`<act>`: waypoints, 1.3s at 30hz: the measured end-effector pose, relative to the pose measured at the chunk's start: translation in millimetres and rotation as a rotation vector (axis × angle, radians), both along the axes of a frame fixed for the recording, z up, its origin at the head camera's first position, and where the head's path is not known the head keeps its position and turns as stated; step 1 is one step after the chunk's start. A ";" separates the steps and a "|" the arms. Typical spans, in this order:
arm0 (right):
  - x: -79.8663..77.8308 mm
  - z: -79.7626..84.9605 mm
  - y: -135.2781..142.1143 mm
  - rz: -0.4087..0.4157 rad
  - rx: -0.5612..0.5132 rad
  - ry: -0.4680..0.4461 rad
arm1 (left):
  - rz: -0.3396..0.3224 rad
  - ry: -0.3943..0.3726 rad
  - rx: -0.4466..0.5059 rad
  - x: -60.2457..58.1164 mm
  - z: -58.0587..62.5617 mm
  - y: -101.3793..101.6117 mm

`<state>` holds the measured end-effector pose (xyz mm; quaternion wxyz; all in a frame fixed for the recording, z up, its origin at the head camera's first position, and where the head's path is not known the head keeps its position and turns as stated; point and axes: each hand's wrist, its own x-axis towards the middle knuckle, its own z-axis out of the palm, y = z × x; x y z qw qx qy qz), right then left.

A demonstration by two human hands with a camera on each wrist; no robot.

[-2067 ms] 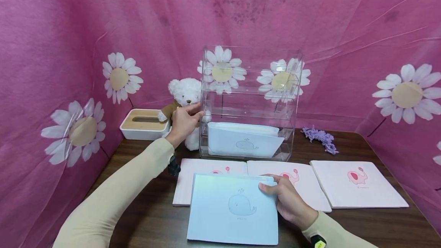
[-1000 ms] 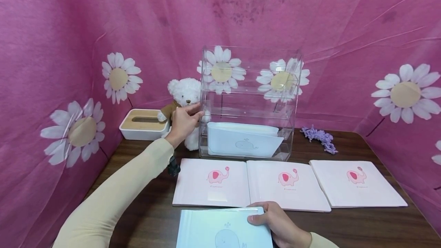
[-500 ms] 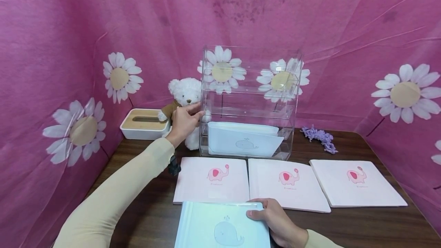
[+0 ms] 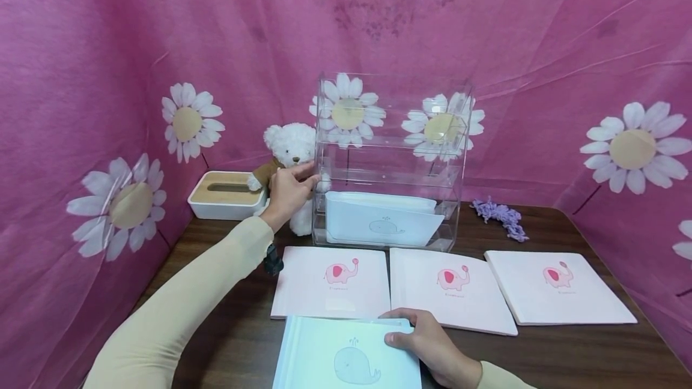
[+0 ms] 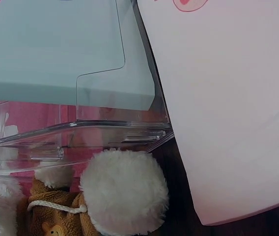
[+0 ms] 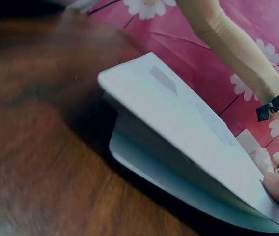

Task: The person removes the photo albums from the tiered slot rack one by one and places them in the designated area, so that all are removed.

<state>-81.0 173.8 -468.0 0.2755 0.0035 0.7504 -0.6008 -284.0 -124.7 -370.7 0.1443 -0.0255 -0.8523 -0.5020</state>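
My right hand (image 4: 432, 347) grips the right edge of a pale blue whale notebook (image 4: 351, 356), thumb on its front cover. The notebook is partly cut off by the bottom of the head view. In the right wrist view the notebook (image 6: 179, 132) shows its page edges, just above the brown table. My left hand (image 4: 288, 194) holds the left side of a clear acrylic rack (image 4: 389, 179), with thumb and fingers at its side panel. Inside the rack's lowest tier leans another whale notebook (image 4: 351, 224), with more pale blue notebooks behind it.
Three pink elephant notebooks (image 4: 303, 299) lie in a row before the rack. A white teddy bear (image 4: 292, 140) sits left of it, beside a wooden-topped tissue box (image 4: 224, 209). A purple yarn bundle (image 4: 500, 218) lies to the right on the wooden table (image 4: 227, 323).
My right hand has brought the whale notebook down and slightly left, towards me, uncovering the left elephant notebook; over the last half second it barely moves. My left hand stays at the rack.
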 end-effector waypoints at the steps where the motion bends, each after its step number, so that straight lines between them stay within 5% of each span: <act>1: 0.0 0.5 -0.2 0.003 0.013 0.011 | -0.001 -0.003 0.001 0.0 -0.4 0.0; 12: 1.2 8.1 -3.2 0.027 0.150 0.126 | -0.021 -0.008 0.027 -1.2 -1.1 0.3; 25: 6.4 12.7 -8.1 0.023 0.300 0.479 | 0.001 0.017 0.005 -2.5 -3.2 -0.5; 39: 7.5 16.7 -7.4 -0.062 0.134 0.460 | -0.012 0.010 0.017 -0.6 -1.6 -0.1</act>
